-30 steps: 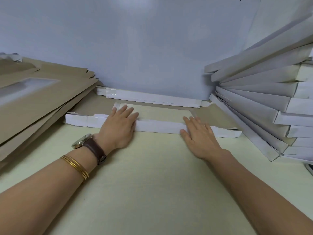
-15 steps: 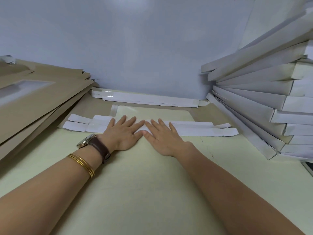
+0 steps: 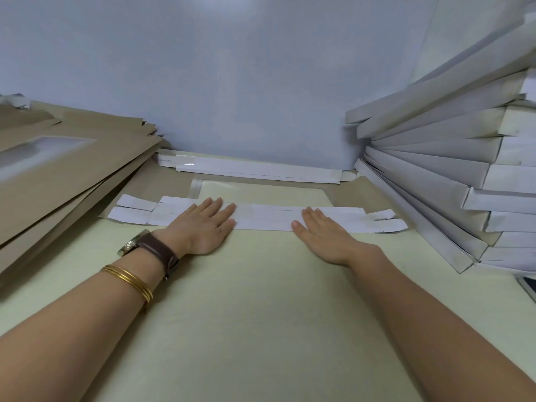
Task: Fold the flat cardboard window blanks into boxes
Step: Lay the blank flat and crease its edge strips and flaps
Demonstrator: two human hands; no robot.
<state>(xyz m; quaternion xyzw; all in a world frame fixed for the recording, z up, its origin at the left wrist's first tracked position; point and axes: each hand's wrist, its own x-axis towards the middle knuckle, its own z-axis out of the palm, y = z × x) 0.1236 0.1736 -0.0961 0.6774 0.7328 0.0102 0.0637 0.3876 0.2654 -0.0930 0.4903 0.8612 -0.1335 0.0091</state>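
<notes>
Left hand (image 3: 203, 227), right hand (image 3: 324, 232) flat, fingers straight, pressing folded white flap (image 3: 261, 219) edge.

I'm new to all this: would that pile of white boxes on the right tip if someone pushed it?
Probably: the white boxes lie tilted and fanned, not squared, so a push would likely slide them. Thin hollow cardboard, so each is probably light.

Brown window blank (image 3: 351, 195) flat on table; white near flap (image 3: 264, 220) folded flat over it.

Pale table (image 3: 261, 314) carries a blank (image 3: 266, 220), blank stack (image 3: 72, 169), folded boxes (image 3: 435, 158).
</notes>
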